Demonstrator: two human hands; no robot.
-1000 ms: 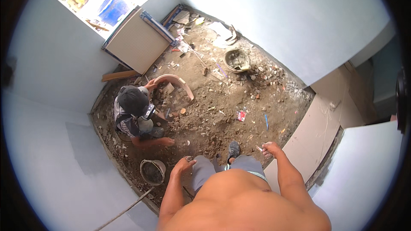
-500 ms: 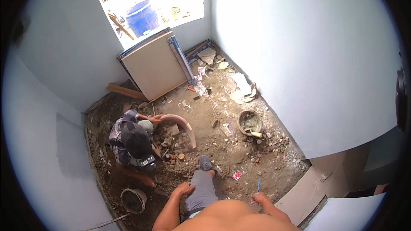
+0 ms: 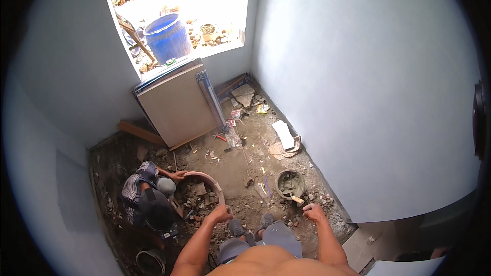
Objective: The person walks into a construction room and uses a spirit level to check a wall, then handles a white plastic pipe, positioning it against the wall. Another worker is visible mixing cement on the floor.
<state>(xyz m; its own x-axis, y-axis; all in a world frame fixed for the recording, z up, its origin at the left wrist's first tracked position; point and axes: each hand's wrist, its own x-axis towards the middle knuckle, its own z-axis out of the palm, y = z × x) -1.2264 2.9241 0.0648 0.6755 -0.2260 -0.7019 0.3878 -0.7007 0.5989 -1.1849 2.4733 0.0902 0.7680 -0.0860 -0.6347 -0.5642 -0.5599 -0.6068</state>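
My left hand [image 3: 220,214] is closed, its fingers curled in, and nothing shows in it. It overlaps the near end of a curved reddish-brown rim [image 3: 210,181]; whether they touch I cannot tell. My right hand [image 3: 314,212] is also closed, just to the near right of a bucket of grey mortar [image 3: 290,184]. What it holds, if anything, is hidden. A light-coloured handle [image 3: 296,200], seemingly a trowel's, sticks out over the bucket's near edge, apart from that hand. Both my feet stand on the dirt between my hands.
A crouching co-worker [image 3: 148,199] at the left grips the rim's far end. Large boxed panels [image 3: 179,105] lean below the window opening, with a blue barrel [image 3: 169,41] outside. Rubble and wrappers litter the dirt floor. A second bucket [image 3: 150,261] sits near left.
My left hand has left my knee and moved forward. My right hand has moved forward towards the mortar bucket; the thin blue stick it held is no longer visible. My view has tilted up.
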